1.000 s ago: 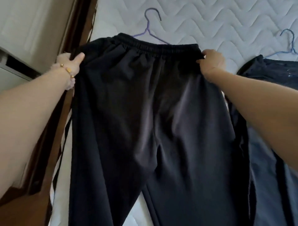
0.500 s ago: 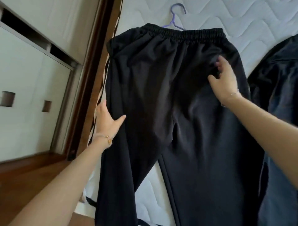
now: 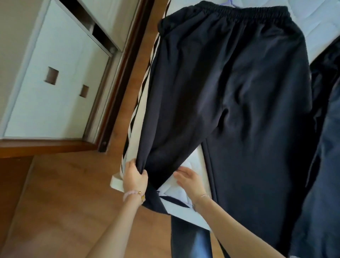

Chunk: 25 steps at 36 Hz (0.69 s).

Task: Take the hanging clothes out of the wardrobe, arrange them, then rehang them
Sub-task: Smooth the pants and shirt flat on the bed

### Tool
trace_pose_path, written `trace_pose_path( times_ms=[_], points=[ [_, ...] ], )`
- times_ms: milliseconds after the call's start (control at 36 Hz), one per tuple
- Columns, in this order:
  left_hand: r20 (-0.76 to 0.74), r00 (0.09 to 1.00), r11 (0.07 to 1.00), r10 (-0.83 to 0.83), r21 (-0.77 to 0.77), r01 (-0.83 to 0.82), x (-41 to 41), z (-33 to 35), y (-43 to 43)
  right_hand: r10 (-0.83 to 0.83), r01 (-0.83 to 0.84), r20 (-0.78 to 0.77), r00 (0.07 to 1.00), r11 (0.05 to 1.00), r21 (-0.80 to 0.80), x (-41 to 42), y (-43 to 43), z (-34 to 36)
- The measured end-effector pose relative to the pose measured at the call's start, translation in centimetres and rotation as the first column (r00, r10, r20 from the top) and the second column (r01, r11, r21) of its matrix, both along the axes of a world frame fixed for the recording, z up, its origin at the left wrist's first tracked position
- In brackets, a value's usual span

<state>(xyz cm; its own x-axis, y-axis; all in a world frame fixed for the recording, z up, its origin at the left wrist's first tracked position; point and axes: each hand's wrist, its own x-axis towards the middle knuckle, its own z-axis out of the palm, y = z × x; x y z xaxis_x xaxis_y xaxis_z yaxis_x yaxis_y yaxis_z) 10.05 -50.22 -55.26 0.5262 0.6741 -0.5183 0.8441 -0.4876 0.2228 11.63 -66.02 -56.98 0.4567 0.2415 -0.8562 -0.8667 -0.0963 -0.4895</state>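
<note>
Black track trousers (image 3: 230, 88) with an elastic waistband lie spread on the white quilted mattress (image 3: 312, 31), waist at the far end. A purple hanger (image 3: 230, 2) barely shows above the waistband. My left hand (image 3: 135, 177) grips the outer edge of the left trouser leg near the bed's corner, fingers curled into the cloth. Beside it, my right hand (image 3: 189, 179) has its fingers straight at the inner edge of the same leg, over the white mattress. The right trouser leg runs down and off the bed's edge.
A second dark garment (image 3: 327, 129) lies on the mattress to the right. The white wardrobe (image 3: 55, 88) with square cut-out handles stands at the left beyond the dark wooden bed frame (image 3: 125, 73). Wooden floor (image 3: 64, 202) fills the lower left.
Both hands have slid down from the hip area of the trousers to the lower part of the left leg. The left hand now grips the leg's edge. The camera has tilted.
</note>
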Motion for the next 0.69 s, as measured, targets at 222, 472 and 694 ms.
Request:
trace_pose_path(
  times_ms=[222,472,694],
  points=[
    [-0.074,0.985,0.883,0.154,-0.437,-0.171,-0.2,1.2,8.6,0.0,-0.001,-0.095,0.995,1.0,-0.012,-0.7,4.8,-0.7],
    [-0.221,0.964,0.756,-0.147,-0.653,-0.034,1.5,0.6,16.8,-0.445,0.437,-0.11,0.889,0.895,-0.091,-3.7,8.9,-0.8],
    [-0.165,0.986,0.474,-0.018,-0.87,-0.137,0.8,-0.1,18.0,-0.572,0.564,-0.041,0.82,0.818,-0.114,-3.8,10.5,0.4]
  ],
)
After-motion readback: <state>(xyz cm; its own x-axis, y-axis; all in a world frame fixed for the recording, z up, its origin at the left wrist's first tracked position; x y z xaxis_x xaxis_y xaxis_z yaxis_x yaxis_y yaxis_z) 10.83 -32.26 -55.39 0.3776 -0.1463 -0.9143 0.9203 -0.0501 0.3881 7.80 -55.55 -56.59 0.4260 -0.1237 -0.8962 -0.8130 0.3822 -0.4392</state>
